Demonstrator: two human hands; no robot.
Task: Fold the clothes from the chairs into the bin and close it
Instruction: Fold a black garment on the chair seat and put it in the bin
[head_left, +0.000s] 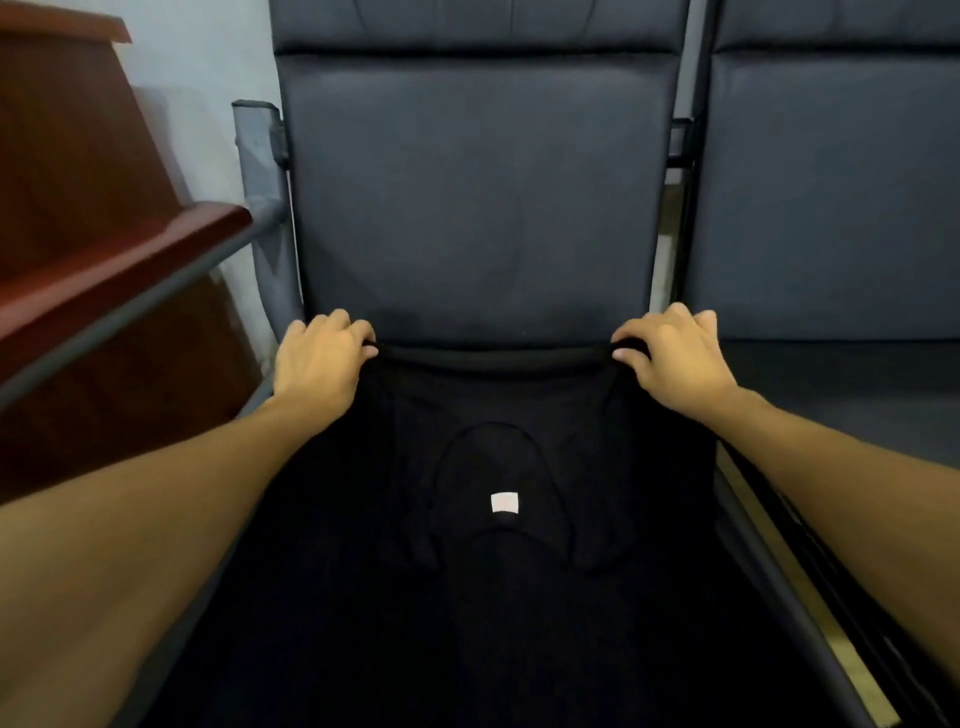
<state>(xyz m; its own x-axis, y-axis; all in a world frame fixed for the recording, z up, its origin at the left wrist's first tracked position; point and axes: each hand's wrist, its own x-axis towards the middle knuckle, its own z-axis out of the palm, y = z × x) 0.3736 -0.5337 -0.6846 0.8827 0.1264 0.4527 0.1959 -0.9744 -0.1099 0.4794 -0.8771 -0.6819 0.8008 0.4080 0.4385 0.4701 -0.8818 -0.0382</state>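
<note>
We hold a black shirt (493, 597) spread over the seat of a dark chair (472, 197). Our left hand (319, 358) pinches the shirt's far edge at the left corner, fingers curled over the cloth. Our right hand (670, 353) pinches the same edge at the right corner. That edge runs straight between the two hands, just in front of the backrest. The rest of the shirt lies flat towards us and fills the seat. Its neckline sits near the middle, with a small white label (504, 502) inside it. A second chair (831, 208) stands just beside on the right. On the left, reddish wooden furniture (78, 208) stands behind the grey armrest (156, 293).
</note>
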